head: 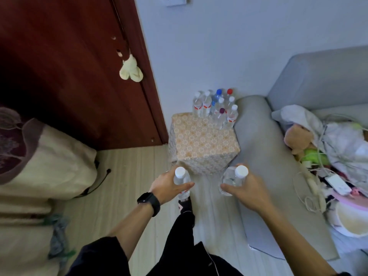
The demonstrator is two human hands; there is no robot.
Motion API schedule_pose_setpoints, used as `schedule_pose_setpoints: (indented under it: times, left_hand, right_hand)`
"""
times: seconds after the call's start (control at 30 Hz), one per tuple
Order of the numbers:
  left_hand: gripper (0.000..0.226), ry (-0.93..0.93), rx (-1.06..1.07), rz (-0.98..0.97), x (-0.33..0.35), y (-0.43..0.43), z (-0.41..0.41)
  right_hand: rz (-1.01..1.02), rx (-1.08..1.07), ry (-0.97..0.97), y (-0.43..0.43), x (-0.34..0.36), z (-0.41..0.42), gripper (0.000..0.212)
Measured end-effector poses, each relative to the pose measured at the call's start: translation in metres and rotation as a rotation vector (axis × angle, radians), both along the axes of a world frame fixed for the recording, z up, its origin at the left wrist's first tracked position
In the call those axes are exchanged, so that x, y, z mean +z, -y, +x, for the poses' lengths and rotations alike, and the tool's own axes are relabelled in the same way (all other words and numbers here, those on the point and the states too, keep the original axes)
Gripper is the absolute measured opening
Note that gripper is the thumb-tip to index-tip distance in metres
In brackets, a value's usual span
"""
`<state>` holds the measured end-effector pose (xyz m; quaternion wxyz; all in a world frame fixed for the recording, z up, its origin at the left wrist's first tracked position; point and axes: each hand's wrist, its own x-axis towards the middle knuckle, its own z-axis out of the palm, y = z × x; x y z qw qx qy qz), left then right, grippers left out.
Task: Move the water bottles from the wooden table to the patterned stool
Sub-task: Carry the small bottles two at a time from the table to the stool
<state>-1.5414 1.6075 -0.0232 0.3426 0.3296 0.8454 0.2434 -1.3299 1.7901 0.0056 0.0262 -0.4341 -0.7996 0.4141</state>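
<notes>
A person holds two clear water bottles in front of a patterned stool (201,140) that stands between a dark red door (69,66) and a grey sofa (256,140). The left-hand grip (169,184), above a black wristwatch (149,203), is wrapped round the shoulder of the left bottle (181,181), with the thumb across its front. The right-hand grip (248,189) is curled round the right bottle (232,179) in the same way, just below its white cap. Both bottles are upright in the air over the pale floor (123,176), near the stool's front corner and not yet above its top. A cluster of bottles (216,108) with white, blue, red and purple caps stands at the stool's far right corner, close to the wall and just beside the sofa arm. The nearer part of the patterned top is bare. The wooden surface named in the task is out of view. The bottles look like thin-walled plastic: smooth, light if empty, heavier if full, and likely to dent under a hard squeeze. A hold round the body just under the shoulder, as here, seems the surest. They probably need to be set down flat near the cluster, since tall, narrow bottles standing close together would topple at a knock.
</notes>
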Motion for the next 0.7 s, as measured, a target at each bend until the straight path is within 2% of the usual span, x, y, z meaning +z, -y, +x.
schedule_pose_setpoints:
  times: [0.23,0.43,0.57,0.7]
  left_hand:
    - [0.063,0.114,-0.078,-0.022,-0.020,-0.100,-0.088]
    - [0.060,0.195,-0.003,-0.035,-0.035,-0.171,-0.140]
    - [0.063,0.201,0.076,-0.076,-0.057,-0.218,-0.163]
    - [0.063,0.229,0.171,-0.081,-0.072,-0.262,-0.173]
  right_hand:
    - [-0.055,-0.020,0.010,-0.086,-0.022,-0.075,0.053]
    - [-0.097,-0.066,-0.005,-0.158,-0.051,-0.120,0.053]
    - [-0.137,-0.044,0.013,-0.209,-0.070,-0.152,0.045]
    - [-0.172,0.019,0.023,-0.252,-0.095,-0.177,0.056]
